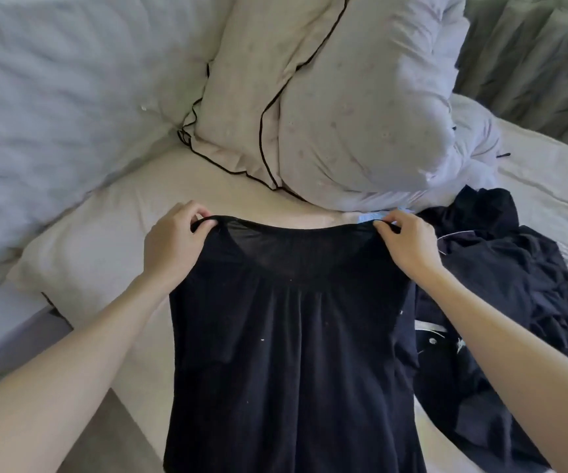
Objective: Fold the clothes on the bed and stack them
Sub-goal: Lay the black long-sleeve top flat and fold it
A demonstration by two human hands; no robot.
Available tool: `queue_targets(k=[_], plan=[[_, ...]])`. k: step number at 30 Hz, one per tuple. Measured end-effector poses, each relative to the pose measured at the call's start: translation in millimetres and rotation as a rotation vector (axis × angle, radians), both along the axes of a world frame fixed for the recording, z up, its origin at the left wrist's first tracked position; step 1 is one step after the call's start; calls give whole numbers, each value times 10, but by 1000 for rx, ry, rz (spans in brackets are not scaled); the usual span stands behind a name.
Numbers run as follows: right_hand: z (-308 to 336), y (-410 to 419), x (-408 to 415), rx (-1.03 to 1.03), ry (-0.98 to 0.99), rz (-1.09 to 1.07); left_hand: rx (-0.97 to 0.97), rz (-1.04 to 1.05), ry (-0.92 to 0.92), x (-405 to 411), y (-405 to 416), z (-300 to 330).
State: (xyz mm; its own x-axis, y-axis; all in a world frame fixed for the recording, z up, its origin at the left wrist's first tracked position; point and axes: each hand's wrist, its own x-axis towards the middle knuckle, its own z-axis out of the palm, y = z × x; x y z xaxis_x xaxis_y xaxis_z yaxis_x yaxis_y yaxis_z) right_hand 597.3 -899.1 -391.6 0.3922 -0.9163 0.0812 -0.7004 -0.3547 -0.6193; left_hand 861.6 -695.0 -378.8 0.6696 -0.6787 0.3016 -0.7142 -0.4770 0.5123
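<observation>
The black top hangs between the two hands over the near edge of the bed, held up by its upper edge with the body of it falling toward the person. The left hand pinches the left corner of that edge, fingers curled round the strap or hem, and the right hand pinches the right corner in the same way. It looks thin and soft, partly sheer near the top and gathered into fine pleats below, so it is likely light, limp and a little slippery; it will probably not keep a crease unless laid flat and smoothed. The two top corners look the sensible place to hold it, since that keeps it spread and square while it is lowered onto the sheet. Just to the right, touching or nearly touching the top, lies a heap of dark clothes not yet folded, which crowds that side. A big pillow with dark piping stands behind, near the hands, with a rumpled duvet to the left. The bare sheet on the left seems the better spot for laying it out.
</observation>
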Motion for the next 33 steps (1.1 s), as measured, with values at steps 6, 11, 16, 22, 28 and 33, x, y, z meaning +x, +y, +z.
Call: queue_targets(k=[6,11,16,22,28,33], plan=[[-1244,-555,343,144,64,-48,144,34,35,220,-654,-1187],[-1786,-404,361,171,140,-89,230,-8,64,-1,-635,-1698],[-1968,768,-101,120,22,-97,280,49,238,-654,308,-1979],[-2080,2213,-1102,220,209,-158,278,311,563,-1365,1607,-2140],[-2126,3017,-1639,534,321,-481,451,454,912,-1886,2355,-2327],[-2106,3397,-1838,594,405,-538,549,415,1037,-2068,2619,-2561]])
